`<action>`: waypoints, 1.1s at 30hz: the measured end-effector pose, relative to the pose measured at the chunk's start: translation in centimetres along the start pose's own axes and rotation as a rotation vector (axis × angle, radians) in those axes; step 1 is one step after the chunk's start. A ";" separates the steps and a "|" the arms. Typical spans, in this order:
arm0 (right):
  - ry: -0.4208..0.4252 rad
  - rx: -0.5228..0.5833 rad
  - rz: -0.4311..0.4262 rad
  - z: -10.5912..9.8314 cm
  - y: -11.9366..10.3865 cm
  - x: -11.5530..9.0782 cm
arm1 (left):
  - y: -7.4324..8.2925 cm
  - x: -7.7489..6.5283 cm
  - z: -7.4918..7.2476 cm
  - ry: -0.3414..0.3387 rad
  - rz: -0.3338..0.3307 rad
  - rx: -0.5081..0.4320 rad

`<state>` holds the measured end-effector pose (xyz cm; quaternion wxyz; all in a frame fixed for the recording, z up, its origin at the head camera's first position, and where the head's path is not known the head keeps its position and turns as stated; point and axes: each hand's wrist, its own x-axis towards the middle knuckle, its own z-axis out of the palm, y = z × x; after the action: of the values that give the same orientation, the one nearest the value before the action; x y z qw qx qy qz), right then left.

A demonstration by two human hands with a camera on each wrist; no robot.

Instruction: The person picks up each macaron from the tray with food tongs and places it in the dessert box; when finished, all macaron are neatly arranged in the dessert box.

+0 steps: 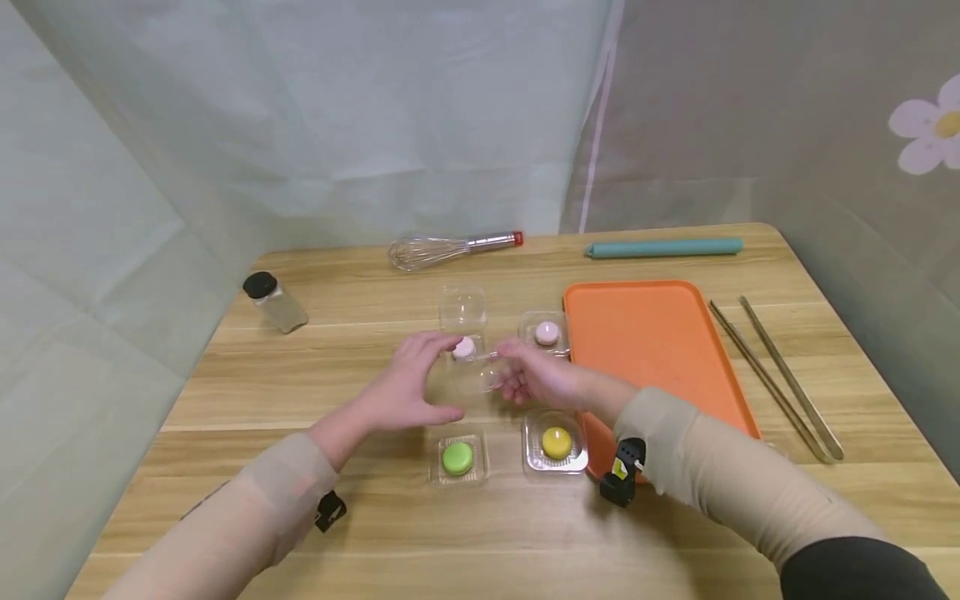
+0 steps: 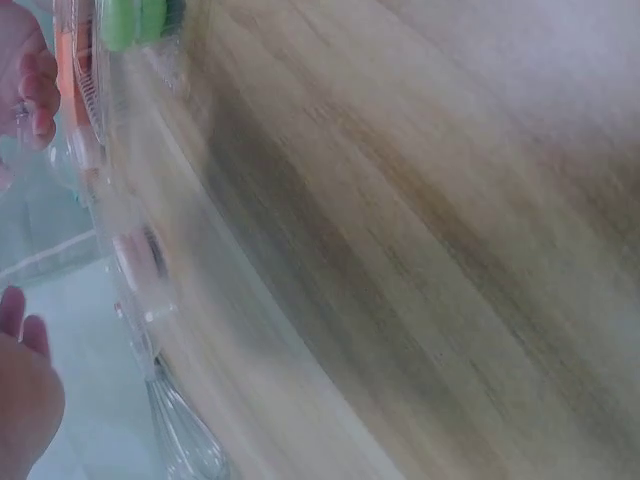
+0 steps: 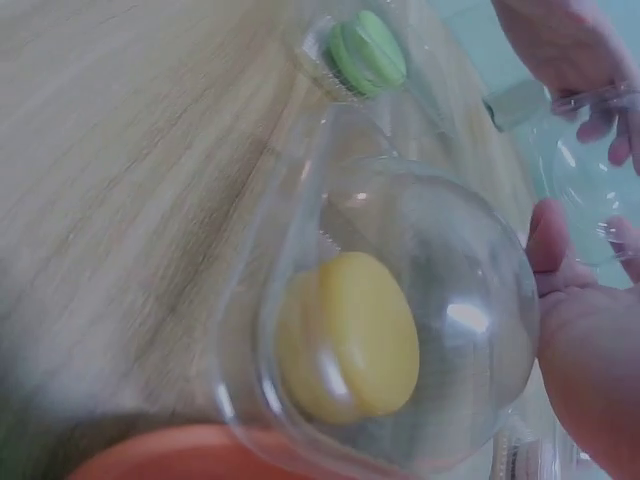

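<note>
Above the table, my right hand (image 1: 536, 375) pinches a clear plastic domed piece (image 1: 491, 377) between thumb and fingers. Facing it, my left hand (image 1: 408, 379) has its fingers and thumb spread apart, with the domed piece in front of its palm. Just beyond the left fingertips sits a pale pink macaron (image 1: 464, 347) in a clear box whose lid (image 1: 462, 307) stands open behind it. A second pink macaron (image 1: 547, 334) is in a clear box to the right. Nearer me lie a green macaron (image 1: 457, 458) and a yellow macaron (image 3: 350, 340), the yellow one under a clear dome.
An orange tray (image 1: 637, 325) lies right of the boxes, with metal tongs (image 1: 780, 375) beside it. Along the back are a whisk (image 1: 457, 248) and a teal rolled stick (image 1: 663, 248). A black-capped jar (image 1: 275, 302) stands at the left.
</note>
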<state>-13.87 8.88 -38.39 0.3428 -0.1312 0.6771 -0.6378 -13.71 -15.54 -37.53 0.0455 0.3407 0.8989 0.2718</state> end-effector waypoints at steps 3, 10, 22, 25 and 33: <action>0.025 -0.078 -0.052 0.1 -0.1 0.0 | -0.1 0.2 -0.1 -0.025 -0.044 -0.086; 0.072 -0.298 -0.181 0.2 -0.1 -0.1 | -0.3 0.3 -0.4 -0.105 -0.061 -0.271; 0.058 -0.471 -0.388 0.4 0.4 -0.2 | -0.5 0.4 -0.4 -0.181 -0.071 -0.293; 0.037 -0.454 -0.390 0.4 0.5 -0.3 | -0.3 0.4 -0.4 -0.171 -0.066 -0.275; 0.048 -0.446 -0.387 0.5 0.5 -0.7 | -0.3 0.2 -0.2 -0.194 -0.041 -0.246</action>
<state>-12.93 8.95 -38.66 0.1612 -0.3148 0.7710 -0.5297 -14.08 -15.70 -37.49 0.1791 0.3388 0.8570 0.3445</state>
